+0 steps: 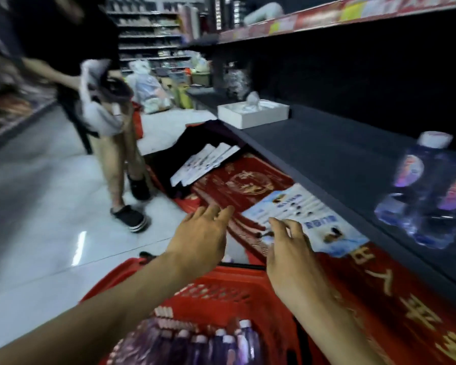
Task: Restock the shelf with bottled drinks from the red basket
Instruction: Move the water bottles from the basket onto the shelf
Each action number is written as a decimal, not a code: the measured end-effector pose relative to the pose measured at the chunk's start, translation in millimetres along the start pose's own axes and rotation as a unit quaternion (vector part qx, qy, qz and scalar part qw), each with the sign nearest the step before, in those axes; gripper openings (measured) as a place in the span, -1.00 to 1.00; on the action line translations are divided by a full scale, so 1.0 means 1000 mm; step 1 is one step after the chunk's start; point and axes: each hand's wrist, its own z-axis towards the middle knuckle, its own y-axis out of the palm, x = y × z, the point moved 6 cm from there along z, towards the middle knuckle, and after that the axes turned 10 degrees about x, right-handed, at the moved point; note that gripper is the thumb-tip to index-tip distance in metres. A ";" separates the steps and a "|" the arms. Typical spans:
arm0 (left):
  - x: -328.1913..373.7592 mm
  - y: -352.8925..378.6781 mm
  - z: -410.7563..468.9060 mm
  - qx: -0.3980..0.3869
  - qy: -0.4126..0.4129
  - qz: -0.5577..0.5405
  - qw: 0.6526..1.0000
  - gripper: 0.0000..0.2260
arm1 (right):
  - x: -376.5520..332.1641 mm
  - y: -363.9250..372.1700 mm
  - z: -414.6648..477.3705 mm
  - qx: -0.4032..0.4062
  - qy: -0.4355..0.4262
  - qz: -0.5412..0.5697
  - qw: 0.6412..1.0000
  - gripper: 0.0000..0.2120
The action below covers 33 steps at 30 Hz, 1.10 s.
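step in hand, as judged: fetching the next bottle. left hand (pixel 200 233) and right hand (pixel 290 251) hover above the red basket (pixel 213 288), each grip open and empty. bottled drinks (pixel 195 341) stand in the basket; placed bottles (pixel 427 191) sit on the shelf (pixel 327 154). next move: lower one hand and grip a bottle.

Kinda blurry, but there's another person (pixel 111 143) standing on the glossy tiled floor (pixel 37 219), bulging plastic bags (pixel 148 90) piled down the aisle, an open white box (pixel 253 115), and a blue-white leaflet (pixel 308 219) lying on red gold-patterned mats (pixel 237 185).
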 end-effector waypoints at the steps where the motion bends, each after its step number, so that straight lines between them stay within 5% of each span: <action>1: -0.018 0.001 -0.015 -0.010 -0.013 0.019 1.000 -0.44 | -0.011 0.010 0.000 -0.014 -0.011 -0.011 1.000 -0.51; 9: -0.126 0.028 -0.123 -0.105 -0.150 0.038 0.982 -0.55 | -0.087 0.107 -0.016 -0.096 -0.104 -0.023 0.990 -0.56; 12: -0.152 0.057 -0.157 -0.166 -0.190 0.005 0.968 -0.45 | -0.093 0.155 -0.032 -0.164 -0.107 -0.044 0.980 -0.61; 18: -0.163 0.121 -0.207 -0.298 -0.264 -0.077 0.914 -0.60 | -0.056 0.239 -0.073 -0.359 -0.039 -0.081 0.929 -0.50; 22: -0.155 0.159 -0.236 -0.379 -0.302 -0.146 0.863 -0.37 | -0.023 0.266 -0.093 -0.404 -0.023 -0.122 0.906 -0.63; 25: -0.162 0.179 -0.253 -0.433 -0.325 -0.147 0.828 -0.31 | 0.006 0.288 -0.112 -0.448 -0.012 -0.133 0.884 -0.47; 33: -0.184 0.220 -0.277 -0.355 -0.501 -0.237 0.752 -0.08 | 0.070 0.331 -0.123 -0.399 0.142 -0.092 0.901 -0.23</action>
